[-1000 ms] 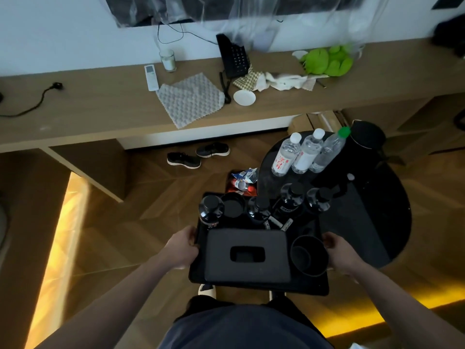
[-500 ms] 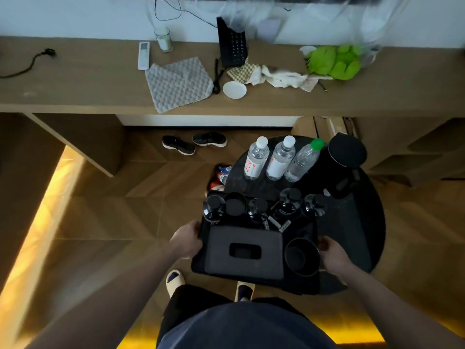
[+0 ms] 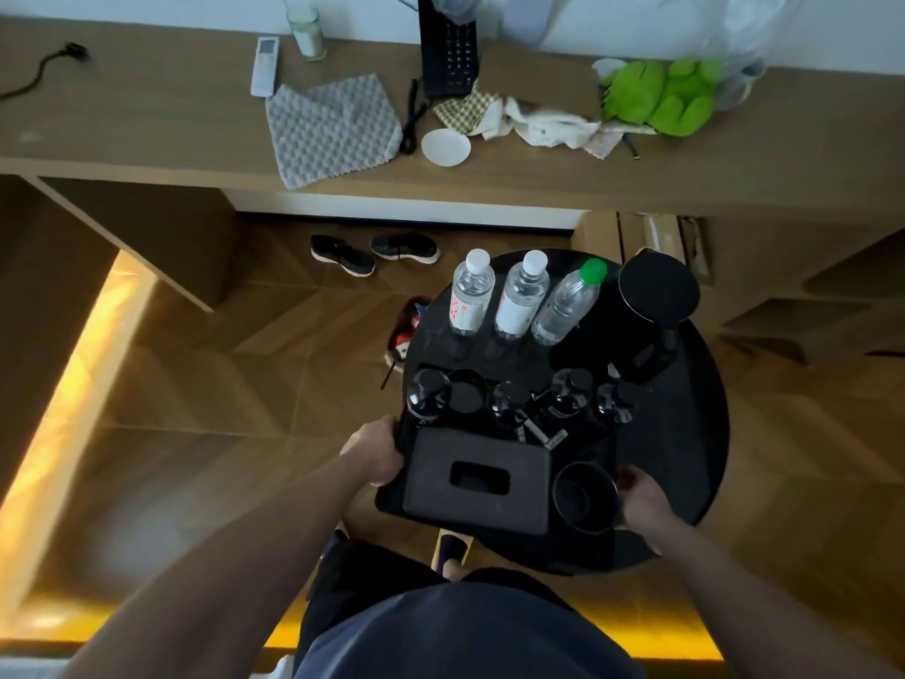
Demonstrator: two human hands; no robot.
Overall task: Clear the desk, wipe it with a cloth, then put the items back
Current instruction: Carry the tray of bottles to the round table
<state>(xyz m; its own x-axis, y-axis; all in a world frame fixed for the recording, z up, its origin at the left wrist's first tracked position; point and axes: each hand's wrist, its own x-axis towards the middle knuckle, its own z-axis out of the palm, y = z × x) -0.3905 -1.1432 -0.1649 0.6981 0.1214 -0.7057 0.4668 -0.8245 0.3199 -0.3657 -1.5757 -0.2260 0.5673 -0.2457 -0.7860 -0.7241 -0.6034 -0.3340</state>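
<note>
Far off, a long wooden desk point(image 3: 147, 120), with a grey cloth point(image 3: 333, 129) lying flat on it, plus a black phone point(image 3: 448, 56), a white dish point(image 3: 445, 147) and a green soft toy point(image 3: 661, 98).

Nearer, on the right, a round black table point(image 3: 695, 433), with a black kettle point(image 3: 656, 296) and three water bottles point(image 3: 519, 298) on its far side.

At the near-left edge of that table, a black tray point(image 3: 387, 502), partly sticking out over the floor. Hard to tell if it rests on the table or hangs just above it. Looks stiff and flat, and likely heavy with so much on it. Best held at both short ends and kept level, so nothing slides or tips.

On the near side of the tray, a black tissue box point(image 3: 480, 477), boxy and probably light. Just right of it, a black cup point(image 3: 585, 497), maybe easy to break. Along the far side of the tray, a row of small dark bottles point(image 3: 568, 389), tall and tippy, likely the first to fall over.

Left hand point(image 3: 374, 453) curled round the left edge of the tray, holding it. Right hand point(image 3: 641, 497) at the right edge, just beside the cup, fingers bent as if holding the rim too, though partly hidden in the dark.
</note>
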